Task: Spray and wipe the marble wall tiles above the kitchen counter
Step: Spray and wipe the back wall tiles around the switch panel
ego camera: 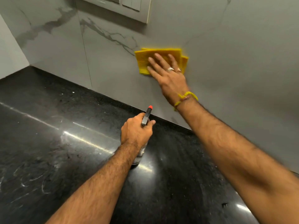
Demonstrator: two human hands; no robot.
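Starting at the far left, I've got the veined marble wall tiles [53, 39] meeting the black surface [48, 126] in the corner, with a vertical joint between the tiles left of the cloth. Above and left of the cloth there's a switch plate [129, 7] on the wall, worth keeping spray away from, I'd say.

Moving right, my left hand [137, 131] is down and to the left of the cloth, low over the surface. Its fingers are curled round the neck of the spray bottle [146, 118], thumb alongside the trigger head, red nozzle tip pointing up toward the wall. The clear body of the bottle hangs below the fist, mostly hidden behind the wrist; I can't tell if its base touches the surface. I read that as parked and ready: held back from the wall so it's out of the wiping path, nozzle already aimed for the next squirt.

Further right, the yellow cloth [155, 54] is folded into a pad, flat on the tile, a good way above the surface's back edge. My right hand [168, 73] presses on it with fingers straight and spread, palm down, not gripping, which spreads the pressure across the pad. Rings on two fingers, yellow thread bracelet [187, 97] at the wrist. Right of the cloth, the tile runs on, plain grey.
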